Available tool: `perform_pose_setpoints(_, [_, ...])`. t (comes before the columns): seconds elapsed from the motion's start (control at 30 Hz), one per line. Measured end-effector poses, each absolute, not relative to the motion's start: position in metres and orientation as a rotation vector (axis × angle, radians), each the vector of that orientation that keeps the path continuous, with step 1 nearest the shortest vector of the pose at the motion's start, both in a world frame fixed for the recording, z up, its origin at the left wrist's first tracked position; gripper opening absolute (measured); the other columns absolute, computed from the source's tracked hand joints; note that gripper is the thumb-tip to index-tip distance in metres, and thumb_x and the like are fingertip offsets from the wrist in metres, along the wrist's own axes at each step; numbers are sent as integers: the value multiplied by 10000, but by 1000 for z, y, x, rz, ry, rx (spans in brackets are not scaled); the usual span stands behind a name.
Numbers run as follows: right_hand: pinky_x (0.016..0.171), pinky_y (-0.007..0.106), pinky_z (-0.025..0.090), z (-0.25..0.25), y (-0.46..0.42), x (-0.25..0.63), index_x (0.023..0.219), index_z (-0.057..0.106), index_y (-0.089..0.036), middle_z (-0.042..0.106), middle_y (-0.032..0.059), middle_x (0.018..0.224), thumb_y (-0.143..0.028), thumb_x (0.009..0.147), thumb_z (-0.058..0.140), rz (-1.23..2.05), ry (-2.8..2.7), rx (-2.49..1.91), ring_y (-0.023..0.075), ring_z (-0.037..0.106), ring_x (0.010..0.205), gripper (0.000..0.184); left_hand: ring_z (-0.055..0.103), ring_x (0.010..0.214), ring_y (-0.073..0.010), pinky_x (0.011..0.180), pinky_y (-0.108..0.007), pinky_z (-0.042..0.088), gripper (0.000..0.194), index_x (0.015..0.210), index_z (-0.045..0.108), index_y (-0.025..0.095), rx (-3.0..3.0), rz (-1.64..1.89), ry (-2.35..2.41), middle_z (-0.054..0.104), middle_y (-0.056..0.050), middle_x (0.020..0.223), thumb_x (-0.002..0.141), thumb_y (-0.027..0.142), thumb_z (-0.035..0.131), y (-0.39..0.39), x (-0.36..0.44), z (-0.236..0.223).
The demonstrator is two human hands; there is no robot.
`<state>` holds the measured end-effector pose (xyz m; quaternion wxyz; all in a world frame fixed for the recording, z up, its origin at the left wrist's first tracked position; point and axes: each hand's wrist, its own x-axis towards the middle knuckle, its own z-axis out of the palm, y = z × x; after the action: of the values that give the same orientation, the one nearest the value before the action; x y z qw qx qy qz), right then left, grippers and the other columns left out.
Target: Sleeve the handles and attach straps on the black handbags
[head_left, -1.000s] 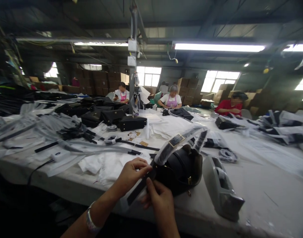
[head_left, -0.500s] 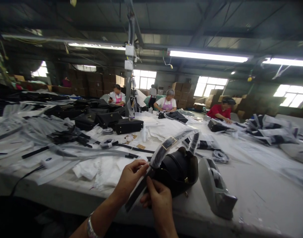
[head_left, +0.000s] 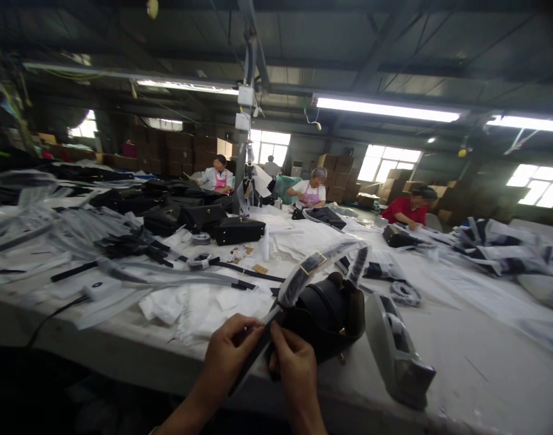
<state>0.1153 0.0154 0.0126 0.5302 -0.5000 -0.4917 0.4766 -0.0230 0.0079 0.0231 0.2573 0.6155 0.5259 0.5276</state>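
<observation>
A black handbag (head_left: 326,305) stands open at the table's front edge. Its strap (head_left: 313,264), wrapped in clear plastic and fitted with a gold-coloured buckle, arches over the opening. The strap's near end runs down toward me, past the bag's left side. My left hand (head_left: 233,350) pinches this strap between thumb and fingers. Close beside it, my right hand (head_left: 294,362) is closed on the same strap where it meets the bag, thumb pointing up. The fingertips of both hands are partly hidden. Right of the bag sits a grey tape dispenser (head_left: 401,356).
White wrapping sheets (head_left: 204,308) lie left of the bag. Wrapped straps (head_left: 90,235) and several black bags (head_left: 240,231) cover the table's left side. A coiled strap (head_left: 404,294) lies behind the dispenser. Across the table, people work, one in a red shirt (head_left: 405,208).
My left hand has shifted slightly down and left along the strap. My right hand stays by the bag. The whole view has moved a little, with the scene sliding right.
</observation>
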Motion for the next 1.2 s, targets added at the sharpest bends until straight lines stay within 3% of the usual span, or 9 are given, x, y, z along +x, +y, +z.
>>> perform_pose_setpoints(0.23, [379, 201, 228, 16, 17, 115, 590, 651, -121, 463, -28, 377, -546, 761, 669, 1242, -1081, -1137, 64, 346, 356, 458, 672, 685, -118, 644, -163, 505, 225, 1041, 687, 192, 2404, 1629, 1449, 663, -18, 782, 976, 237, 476, -1, -18, 14])
perform_pose_setpoints(0.4, [418, 200, 341, 24, 12, 116, 701, 697, -100, 610, 42, 497, -590, 801, 614, 1275, -1114, -1050, 106, 503, 421, 506, 682, 686, -141, 644, -182, 533, 266, 1062, 684, 164, 2705, 1539, 1512, 677, -38, 762, 988, 188, 430, -1, -20, 15])
perform_pose_setpoints(0.67, [399, 209, 281, 26, 11, 118, 510, 536, -167, 448, -43, 402, -543, 789, 641, 1228, -1114, -1104, 82, 382, 383, 480, 731, 917, -202, 808, -219, 566, 413, 1295, 620, 242, 2565, 1318, 1260, 761, -111, 1024, 929, 108, 484, -26, -22, -16])
perform_pose_setpoints(0.77, [394, 217, 254, 25, 12, 121, 524, 543, -171, 402, -61, 376, -554, 791, 635, 1257, -1126, -1125, 77, 344, 357, 476, 741, 841, -198, 753, -224, 579, 367, 1226, 676, 266, 2328, 1295, 1178, 776, -97, 969, 918, 153, 511, -50, -30, -26])
perform_pose_setpoints(0.87, [410, 214, 248, 26, 12, 124, 512, 554, -164, 407, -58, 365, -563, 797, 628, 1257, -1169, -1128, 73, 343, 362, 496, 724, 726, -206, 700, -259, 577, 235, 1006, 769, 282, 1992, 1505, 1419, 769, -64, 805, 892, 257, 564, -62, -40, -10])
perform_pose_setpoints(0.93, [415, 212, 253, 27, 12, 125, 505, 562, -162, 415, -55, 364, -564, 807, 617, 1248, -1189, -1120, 72, 346, 367, 506, 716, 823, -240, 758, -292, 569, 174, 923, 761, 273, 1810, 1544, 1556, 762, -60, 865, 859, 323, 606, -55, -43, 13])
perform_pose_setpoints(1.07, [409, 213, 264, 30, 11, 126, 509, 590, -161, 441, -46, 368, -546, 831, 598, 1185, -1250, -1133, 78, 366, 363, 501, 702, 784, -227, 697, -303, 562, 315, 978, 670, 203, 1508, 1277, 1440, 731, -63, 902, 851, 480, 588, -18, -31, 45])
perform_pose_setpoints(1.2, [426, 218, 298, 35, 8, 127, 509, 622, -174, 520, -23, 410, -500, 875, 551, 1003, -1394, -1202, 101, 443, 390, 495, 605, 563, -146, 464, -216, 464, 441, 932, 587, 172, 1326, 1111, 1212, 647, -5, 725, 766, 576, 650, 5, -10, 42])
